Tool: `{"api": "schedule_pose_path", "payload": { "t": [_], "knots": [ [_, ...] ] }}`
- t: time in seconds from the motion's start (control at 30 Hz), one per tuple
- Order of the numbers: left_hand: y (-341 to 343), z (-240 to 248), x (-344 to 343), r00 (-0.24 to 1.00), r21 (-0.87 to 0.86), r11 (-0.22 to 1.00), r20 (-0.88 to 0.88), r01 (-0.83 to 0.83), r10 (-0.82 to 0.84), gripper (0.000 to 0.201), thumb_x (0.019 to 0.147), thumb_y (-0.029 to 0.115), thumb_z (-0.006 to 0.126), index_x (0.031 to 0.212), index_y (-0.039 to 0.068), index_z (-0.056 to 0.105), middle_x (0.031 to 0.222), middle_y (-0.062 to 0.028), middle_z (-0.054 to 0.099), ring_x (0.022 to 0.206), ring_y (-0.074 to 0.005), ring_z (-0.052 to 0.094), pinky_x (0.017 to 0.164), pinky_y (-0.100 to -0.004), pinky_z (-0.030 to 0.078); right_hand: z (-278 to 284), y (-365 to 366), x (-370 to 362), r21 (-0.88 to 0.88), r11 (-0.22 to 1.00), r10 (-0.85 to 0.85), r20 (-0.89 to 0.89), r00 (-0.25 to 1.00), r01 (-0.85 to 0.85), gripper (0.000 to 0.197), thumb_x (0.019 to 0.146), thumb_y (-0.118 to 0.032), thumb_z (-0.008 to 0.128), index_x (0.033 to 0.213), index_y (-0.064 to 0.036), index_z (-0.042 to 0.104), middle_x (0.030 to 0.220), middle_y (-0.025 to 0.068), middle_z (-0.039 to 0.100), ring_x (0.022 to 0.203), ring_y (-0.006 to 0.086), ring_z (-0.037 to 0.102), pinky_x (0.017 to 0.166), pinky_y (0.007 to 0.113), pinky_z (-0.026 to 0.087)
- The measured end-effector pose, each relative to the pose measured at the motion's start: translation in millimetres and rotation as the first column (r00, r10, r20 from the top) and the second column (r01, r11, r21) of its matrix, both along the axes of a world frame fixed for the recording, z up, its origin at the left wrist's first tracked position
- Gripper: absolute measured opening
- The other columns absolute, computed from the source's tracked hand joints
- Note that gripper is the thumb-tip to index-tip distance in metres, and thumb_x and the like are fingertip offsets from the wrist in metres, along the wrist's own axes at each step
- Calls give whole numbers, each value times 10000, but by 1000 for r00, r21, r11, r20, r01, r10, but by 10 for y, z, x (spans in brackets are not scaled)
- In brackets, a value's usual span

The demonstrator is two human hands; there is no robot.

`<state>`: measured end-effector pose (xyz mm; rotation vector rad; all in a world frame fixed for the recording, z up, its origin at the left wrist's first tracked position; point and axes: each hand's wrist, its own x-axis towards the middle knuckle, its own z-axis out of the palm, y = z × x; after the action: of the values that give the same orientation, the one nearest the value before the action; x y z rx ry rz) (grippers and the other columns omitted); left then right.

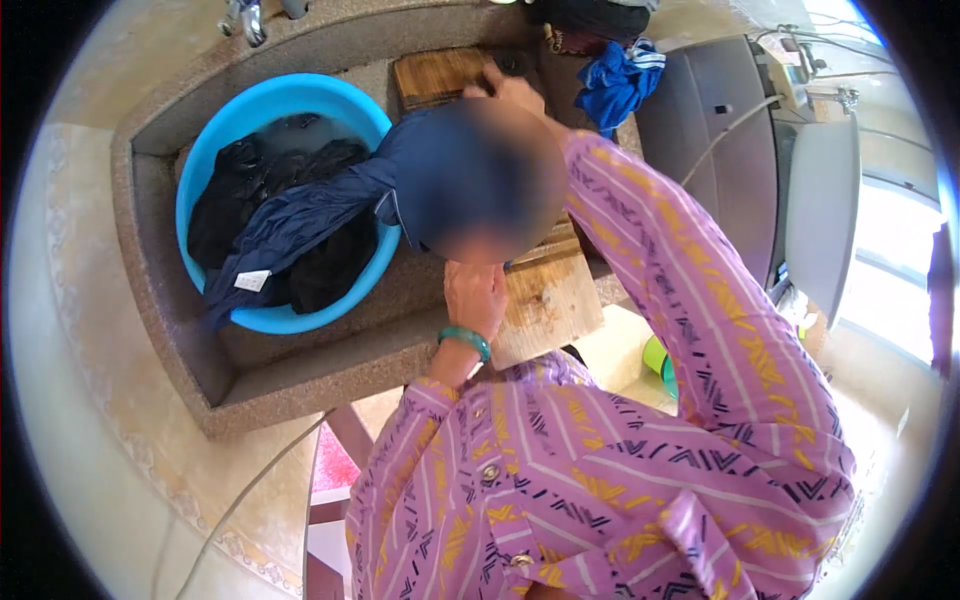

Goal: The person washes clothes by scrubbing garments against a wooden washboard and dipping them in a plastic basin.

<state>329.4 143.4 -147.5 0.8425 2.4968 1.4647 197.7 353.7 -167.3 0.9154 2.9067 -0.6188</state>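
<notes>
Navy cloth lies near the left hand and outstretched right hand, blur leaving each grip impossible to tell.

You had two bare hands, one navy fabric garment, one round blue plastic basin, one green bangle.

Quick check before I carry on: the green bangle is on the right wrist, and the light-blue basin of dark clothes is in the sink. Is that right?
Not quite. The head view shows the green bangle at the wrist of the left hand. The light-blue basin of dark clothes is indeed in the sink.
</notes>
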Motion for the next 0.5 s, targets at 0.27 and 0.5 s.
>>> {"api": "schedule_pose_path", "payload": {
  "t": [0.27,0.5],
  "knots": [
    [25,67,37,1000,-53,999,6,0,0,208,775,32,606,979,49,641,1006,-143,630,948,-364,556,857,-443,443,-191,49,712,401,651,759,-308,574,-645,507,850,-316,594,1292,-93,481,1232,116,551,1096,255,554,935,375,433],
    [46,15,23,999,-52,999,-32,2,-4,259,761,31,627,1017,56,653,1108,-98,632,1024,-313,547,910,-399,431,-85,344,-96,102,990,91,28,995,-94,547,830,-462,564,1210,-75,497,964,309,585,882,430,611,739,474,509]
  ]
}}
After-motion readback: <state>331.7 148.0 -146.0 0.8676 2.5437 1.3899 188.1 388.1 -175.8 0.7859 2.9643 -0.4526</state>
